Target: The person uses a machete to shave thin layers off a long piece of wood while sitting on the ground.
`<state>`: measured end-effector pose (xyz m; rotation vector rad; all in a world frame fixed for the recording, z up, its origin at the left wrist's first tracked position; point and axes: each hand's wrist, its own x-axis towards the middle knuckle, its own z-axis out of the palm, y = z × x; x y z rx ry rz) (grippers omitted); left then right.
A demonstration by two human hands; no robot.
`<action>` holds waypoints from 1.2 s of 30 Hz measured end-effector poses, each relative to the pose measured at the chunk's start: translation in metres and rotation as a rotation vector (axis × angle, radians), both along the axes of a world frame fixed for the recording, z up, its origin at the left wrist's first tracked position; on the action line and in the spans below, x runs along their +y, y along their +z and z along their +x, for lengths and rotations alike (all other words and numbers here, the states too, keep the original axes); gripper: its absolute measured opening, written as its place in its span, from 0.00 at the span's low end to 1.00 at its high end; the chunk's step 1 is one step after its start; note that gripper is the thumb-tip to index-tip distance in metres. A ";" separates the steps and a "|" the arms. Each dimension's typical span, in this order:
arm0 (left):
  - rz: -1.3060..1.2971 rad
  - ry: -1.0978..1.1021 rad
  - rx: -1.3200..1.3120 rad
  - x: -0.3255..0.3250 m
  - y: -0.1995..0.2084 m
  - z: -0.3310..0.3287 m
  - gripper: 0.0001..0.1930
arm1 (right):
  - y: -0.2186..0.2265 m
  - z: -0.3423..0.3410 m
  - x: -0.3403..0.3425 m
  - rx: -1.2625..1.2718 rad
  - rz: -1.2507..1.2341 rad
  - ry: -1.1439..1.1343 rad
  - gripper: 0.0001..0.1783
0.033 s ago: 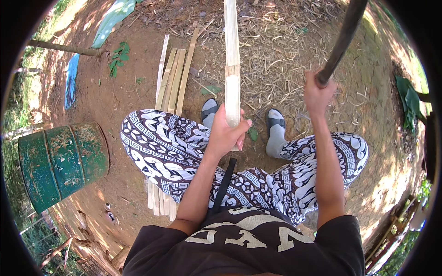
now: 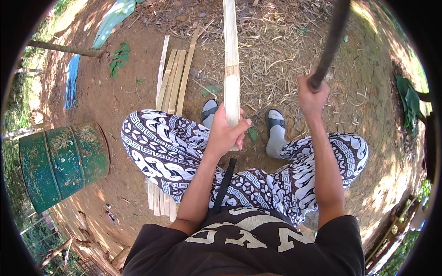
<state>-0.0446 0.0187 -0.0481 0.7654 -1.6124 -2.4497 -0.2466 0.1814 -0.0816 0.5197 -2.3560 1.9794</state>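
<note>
My left hand (image 2: 229, 131) is closed round the lower end of a pale split bamboo strip (image 2: 231, 55), which points away from me and runs out of the top of the view. A node crosses the strip about midway along its visible length. To the right, my right fist (image 2: 313, 97) grips a long dark bar-like tool (image 2: 332, 43). It slants up and to the right, slightly blurred, and its far end is out of view. The tool and the strip are apart. Both hands are above the ground, in front of my patterned trousers.
Several bamboo slats (image 2: 174, 80) lie on the dirt to the left, partly under my leg. A rusty green drum (image 2: 64, 161) is farther left, below a thin pole (image 2: 64, 47) and a blue cloth (image 2: 71, 83). Shavings (image 2: 267, 64) litter the ground ahead of my sandalled feet.
My right hand has shifted slightly left, and the dark tool has swung left with it. My left hand and the bamboo strip have barely moved.
</note>
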 end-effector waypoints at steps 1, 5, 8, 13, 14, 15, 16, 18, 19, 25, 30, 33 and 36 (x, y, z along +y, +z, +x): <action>0.005 0.013 -0.010 -0.003 -0.001 0.002 0.16 | 0.011 0.017 -0.008 0.020 0.110 0.109 0.11; -0.015 -0.008 -0.012 0.000 -0.006 0.005 0.17 | 0.023 0.047 -0.023 0.065 0.513 0.442 0.11; -0.086 -0.080 -0.016 -0.003 -0.008 0.003 0.18 | 0.015 0.060 -0.034 0.113 0.602 0.606 0.10; -0.165 -0.082 -0.018 -0.001 -0.007 0.005 0.25 | 0.008 0.071 -0.038 0.201 0.642 0.729 0.09; -0.182 -0.059 -0.021 0.000 -0.005 0.005 0.26 | 0.007 0.071 -0.039 0.206 0.638 0.740 0.09; -0.199 -0.035 -0.024 0.001 -0.004 0.005 0.26 | 0.006 0.071 -0.039 0.211 0.635 0.753 0.09; -0.214 -0.013 -0.026 0.001 -0.004 0.005 0.27 | 0.005 0.071 -0.039 0.215 0.633 0.763 0.10; -0.221 -0.025 -0.037 0.000 -0.005 0.005 0.28 | -0.004 0.073 -0.038 0.213 0.643 0.769 0.10; -0.225 -0.030 -0.044 0.000 -0.005 0.005 0.29 | -0.006 0.074 -0.039 0.211 0.647 0.773 0.10; -0.326 -0.043 -0.096 0.001 -0.012 0.004 0.28 | -0.020 0.076 -0.041 0.327 0.716 0.671 0.14; -0.280 -0.026 -0.064 0.003 -0.012 0.003 0.30 | -0.033 0.072 -0.042 0.467 0.676 0.616 0.19; -0.288 -0.025 -0.062 0.003 -0.012 -0.001 0.33 | -0.043 0.066 -0.045 0.535 0.679 0.568 0.19; -0.190 -0.049 -0.070 0.006 -0.004 0.004 0.35 | -0.044 0.035 -0.040 0.457 0.864 0.340 0.13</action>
